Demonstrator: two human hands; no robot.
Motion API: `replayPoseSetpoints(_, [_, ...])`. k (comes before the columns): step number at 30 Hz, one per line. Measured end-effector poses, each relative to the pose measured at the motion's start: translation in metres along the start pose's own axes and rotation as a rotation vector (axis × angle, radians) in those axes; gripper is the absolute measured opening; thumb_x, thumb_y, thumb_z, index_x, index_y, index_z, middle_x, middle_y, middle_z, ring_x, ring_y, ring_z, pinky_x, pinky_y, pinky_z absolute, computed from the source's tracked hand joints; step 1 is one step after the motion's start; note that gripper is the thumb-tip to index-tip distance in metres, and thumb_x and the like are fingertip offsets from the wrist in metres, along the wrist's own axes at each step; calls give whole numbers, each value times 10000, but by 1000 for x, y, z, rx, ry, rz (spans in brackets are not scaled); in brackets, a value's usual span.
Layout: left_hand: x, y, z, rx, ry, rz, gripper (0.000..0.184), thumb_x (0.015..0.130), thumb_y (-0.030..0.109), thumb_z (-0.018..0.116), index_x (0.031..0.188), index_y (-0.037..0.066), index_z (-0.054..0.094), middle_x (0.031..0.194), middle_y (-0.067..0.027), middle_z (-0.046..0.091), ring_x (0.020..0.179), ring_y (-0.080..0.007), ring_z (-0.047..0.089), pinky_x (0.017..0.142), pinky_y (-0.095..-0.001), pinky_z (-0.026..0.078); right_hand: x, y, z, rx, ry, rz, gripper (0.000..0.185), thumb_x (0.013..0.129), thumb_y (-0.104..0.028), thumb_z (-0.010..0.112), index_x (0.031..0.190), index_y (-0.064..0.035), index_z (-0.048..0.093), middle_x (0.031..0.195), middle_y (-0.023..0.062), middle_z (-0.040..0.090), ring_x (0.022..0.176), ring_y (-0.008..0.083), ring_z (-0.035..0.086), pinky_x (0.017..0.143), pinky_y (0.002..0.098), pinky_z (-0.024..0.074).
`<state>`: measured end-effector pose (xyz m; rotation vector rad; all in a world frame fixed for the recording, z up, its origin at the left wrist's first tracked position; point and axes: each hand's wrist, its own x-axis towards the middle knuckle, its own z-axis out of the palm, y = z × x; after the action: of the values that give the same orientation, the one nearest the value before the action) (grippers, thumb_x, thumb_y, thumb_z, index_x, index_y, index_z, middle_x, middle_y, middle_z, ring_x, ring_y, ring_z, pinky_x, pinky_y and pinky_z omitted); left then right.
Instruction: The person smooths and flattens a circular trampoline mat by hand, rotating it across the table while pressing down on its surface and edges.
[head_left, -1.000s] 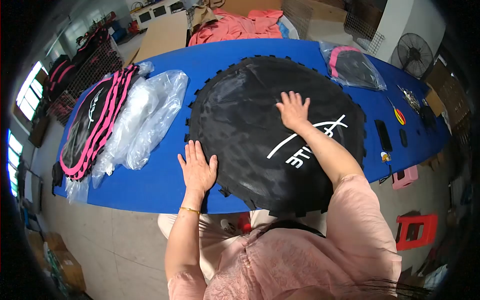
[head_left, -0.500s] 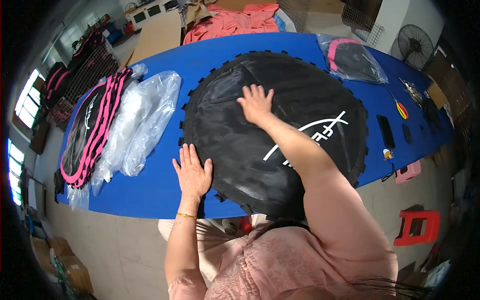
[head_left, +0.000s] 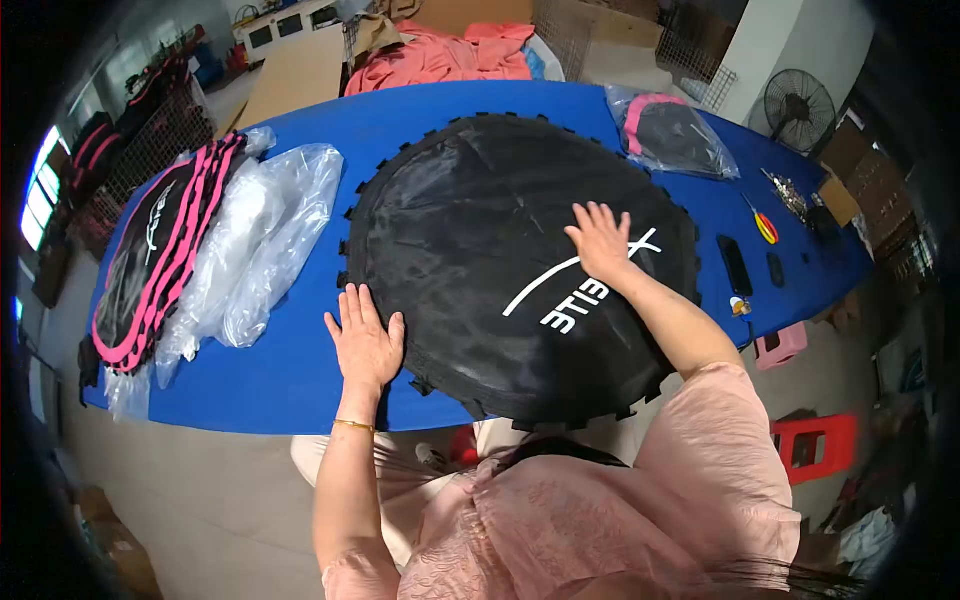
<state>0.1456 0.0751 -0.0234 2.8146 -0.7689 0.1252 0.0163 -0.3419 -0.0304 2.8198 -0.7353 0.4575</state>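
A large round black trampoline mat [head_left: 470, 240] with tabs along its rim lies flat before me, its white lettering on the right half. My right hand [head_left: 600, 242] rests on the mat at the lettering, palm down with fingers spread. At the mat's left edge, my left hand [head_left: 365, 338] lies flat with fingers stretched, partly over the blue table cover [head_left: 260, 385]. Neither hand grips anything.
Left on the table are a stack of black-and-pink mats [head_left: 150, 250] and clear plastic bags [head_left: 270, 250]. A bagged pink-and-black mat [head_left: 675, 135] lies at the back right. A phone [head_left: 733, 263] and yellow-red snips [head_left: 766, 228] sit to the right. A red stool [head_left: 815, 447] stands below.
My right hand has slid across the mat to the right and toward me, onto the lettering. My left hand stays at the mat's left edge. The whole view has shifted slightly.
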Motion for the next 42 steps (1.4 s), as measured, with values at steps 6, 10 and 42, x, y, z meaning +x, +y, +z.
replayPoseSetpoints(6, [0, 0, 0, 29, 13, 13, 791, 1042, 510, 426, 1607, -27, 294, 1685, -228, 273, 1576, -372, 224, 1268, -597, 119, 32, 23, 16, -46, -23, 126, 598, 1083, -484, 439, 1561, -125, 428, 1595, 192, 430, 1493, 393, 364, 1179, 717, 205])
replayPoseSetpoints(10, [-1, 0, 0, -1, 35, 27, 789, 1036, 499, 446, 1597, -38, 306, 1677, -243, 281, 1569, -387, 237, 1262, -605, 127, 78, -2, 36, 26, -10, 190, 599, 1080, -484, 441, 1558, -123, 431, 1593, 186, 430, 1493, 384, 363, 1168, 730, 204])
replayPoseSetpoints(42, [2, -6, 12, 52, 17, 1, 729, 1059, 441, 462, 1620, 12, 282, 1705, -193, 248, 1579, -357, 226, 1263, -596, 142, 1, -62, -4, 207, -34, -82, 612, 1077, -483, 435, 1563, -113, 422, 1608, 182, 412, 1510, 381, 338, 1201, 692, 188])
